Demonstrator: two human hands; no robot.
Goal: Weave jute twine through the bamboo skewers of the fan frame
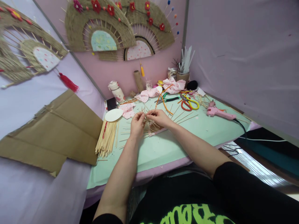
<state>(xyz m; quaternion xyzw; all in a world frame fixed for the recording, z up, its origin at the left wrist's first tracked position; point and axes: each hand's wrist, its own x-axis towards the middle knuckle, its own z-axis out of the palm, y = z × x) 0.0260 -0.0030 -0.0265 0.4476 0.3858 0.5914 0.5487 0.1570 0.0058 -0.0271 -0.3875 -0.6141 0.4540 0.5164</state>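
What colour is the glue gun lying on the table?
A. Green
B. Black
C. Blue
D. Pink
D: the glue gun lying on the green mat, to the right of the person's hands, has a pink body with a dark cord running off its back end.

The fan [153,126] under the left hand [137,123] and right hand [158,117] is mostly covered; its weave is too small to resolve. Whether either grip closes on twine cannot be told. The hung fan [21,53] at left is cut by the frame edge. The glue gun [219,112] cord [257,137] runs off the tabletop [198,130] edge.
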